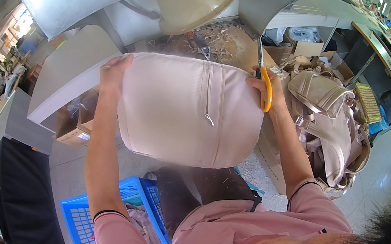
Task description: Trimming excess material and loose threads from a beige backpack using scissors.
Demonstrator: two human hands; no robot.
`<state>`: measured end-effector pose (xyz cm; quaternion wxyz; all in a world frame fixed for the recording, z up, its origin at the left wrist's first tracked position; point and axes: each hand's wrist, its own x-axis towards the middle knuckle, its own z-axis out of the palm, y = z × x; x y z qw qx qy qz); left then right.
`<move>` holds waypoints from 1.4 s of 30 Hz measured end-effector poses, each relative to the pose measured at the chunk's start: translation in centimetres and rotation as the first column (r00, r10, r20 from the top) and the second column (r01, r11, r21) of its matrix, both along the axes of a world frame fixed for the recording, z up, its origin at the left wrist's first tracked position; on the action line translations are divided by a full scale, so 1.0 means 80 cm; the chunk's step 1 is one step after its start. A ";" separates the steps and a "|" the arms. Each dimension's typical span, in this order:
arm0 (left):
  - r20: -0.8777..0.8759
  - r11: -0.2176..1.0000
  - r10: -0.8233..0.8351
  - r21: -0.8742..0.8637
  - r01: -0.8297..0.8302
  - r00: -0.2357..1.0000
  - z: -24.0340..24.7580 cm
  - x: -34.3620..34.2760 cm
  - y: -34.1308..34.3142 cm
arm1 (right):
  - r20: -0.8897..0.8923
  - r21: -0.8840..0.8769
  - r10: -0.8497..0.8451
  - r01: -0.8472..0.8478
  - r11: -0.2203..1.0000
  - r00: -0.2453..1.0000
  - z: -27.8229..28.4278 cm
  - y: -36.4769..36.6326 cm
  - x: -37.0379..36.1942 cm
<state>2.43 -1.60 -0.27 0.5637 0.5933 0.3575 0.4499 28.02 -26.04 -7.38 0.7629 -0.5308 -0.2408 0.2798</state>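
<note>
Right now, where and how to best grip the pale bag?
Probably its opposite ends, one hand from each side. The bag is wide, with a zip right of the middle, so end grips clear it. The left hand has the upper left corner; the right hand, with scissors, the right edge.

Basket (155, 215): blue, lattice-sided, at left
Counter (73, 62): pale, carton (69, 137) underneath
Panel (26, 200): black, far left
Plastic bag (304, 33): clear, right side
</note>
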 end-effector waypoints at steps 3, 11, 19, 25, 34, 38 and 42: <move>-0.005 1.000 0.019 -0.002 -0.019 1.000 -0.001 0.004 -0.001 | 0.001 -0.012 0.001 -0.001 1.000 1.000 -0.001 -0.002 0.003; 0.018 0.999 -0.050 -0.002 0.051 0.999 -0.008 0.011 -0.001 | 0.016 -0.027 0.015 -0.014 1.000 1.000 -0.005 -0.013 0.005; -0.057 0.996 -0.084 0.020 0.085 0.995 -0.025 -0.014 -0.056 | 0.264 -0.255 0.094 -0.024 0.967 0.960 -0.024 -0.062 -0.011; 0.022 0.981 -0.072 0.184 0.067 0.997 -0.067 -0.067 -0.120 | 0.708 -0.542 0.407 0.074 0.837 0.578 -0.007 -0.085 -0.046; 0.225 0.981 -0.075 0.192 0.031 0.971 -0.060 -0.102 -0.157 | 0.977 -0.212 0.212 -0.018 0.977 0.019 0.070 -0.050 -0.113; 0.241 0.981 -0.089 0.192 0.043 0.966 -0.057 -0.102 -0.168 | 0.971 -0.226 0.217 -0.078 0.971 -0.103 0.086 -0.035 -0.127; 0.234 0.984 -0.072 0.174 0.031 0.970 -0.056 -0.104 -0.176 | 0.954 -0.220 0.201 -0.065 0.973 -0.221 0.093 -0.024 -0.132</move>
